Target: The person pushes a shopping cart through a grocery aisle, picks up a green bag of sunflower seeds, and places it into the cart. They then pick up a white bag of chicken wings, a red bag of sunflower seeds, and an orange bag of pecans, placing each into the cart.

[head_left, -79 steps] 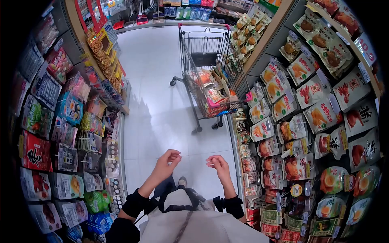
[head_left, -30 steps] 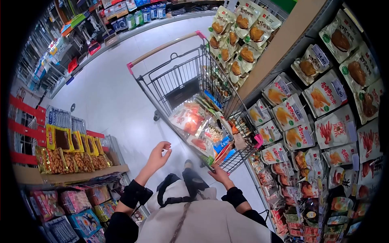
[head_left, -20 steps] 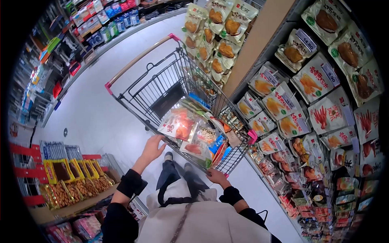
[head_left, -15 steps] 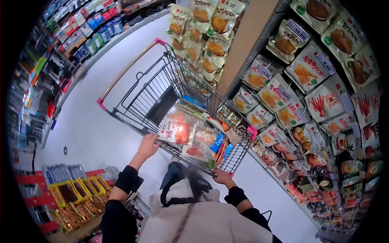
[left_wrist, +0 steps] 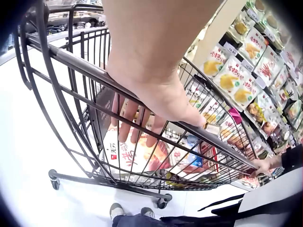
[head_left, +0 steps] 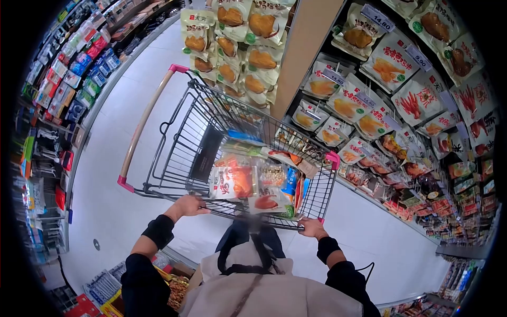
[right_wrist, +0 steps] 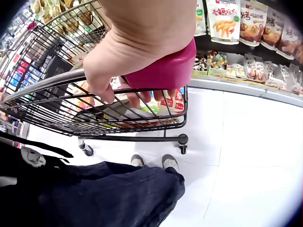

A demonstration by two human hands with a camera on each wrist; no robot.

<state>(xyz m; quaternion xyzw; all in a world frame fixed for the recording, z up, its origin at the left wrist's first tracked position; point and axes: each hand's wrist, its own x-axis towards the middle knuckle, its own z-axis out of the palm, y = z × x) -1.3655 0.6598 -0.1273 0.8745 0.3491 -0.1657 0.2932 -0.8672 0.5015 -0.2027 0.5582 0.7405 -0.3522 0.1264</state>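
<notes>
A wire shopping cart [head_left: 174, 121] stands side-on before the person, packaged food [head_left: 237, 182] lying in its basket. The left hand [head_left: 189, 206] grips the near side rail; in the left wrist view that hand [left_wrist: 151, 97] has its palm on the rail [left_wrist: 85, 68], with fingers bent down inside the wires and the thumb along the top. Near the pink corner piece [right_wrist: 165, 66], the right hand [right_wrist: 118, 59] holds the same rail, its fingertips showing through the wires. The right hand [head_left: 312, 227] is at the cart's front end in the head view.
Hanging food pouches [head_left: 391, 66] fill the shelves at the right, and more pouches [head_left: 259, 63] hang beyond the cart. Shelves of small goods [head_left: 95, 74] line the left. Snack packs [head_left: 177, 290] are at the lower left. Pale floor [head_left: 111, 153] surrounds the cart.
Both hands have come down from mid-air onto the cart's side rail. The cart is nearer and has turned, its handle now at the left. The head view has swung round too.
</notes>
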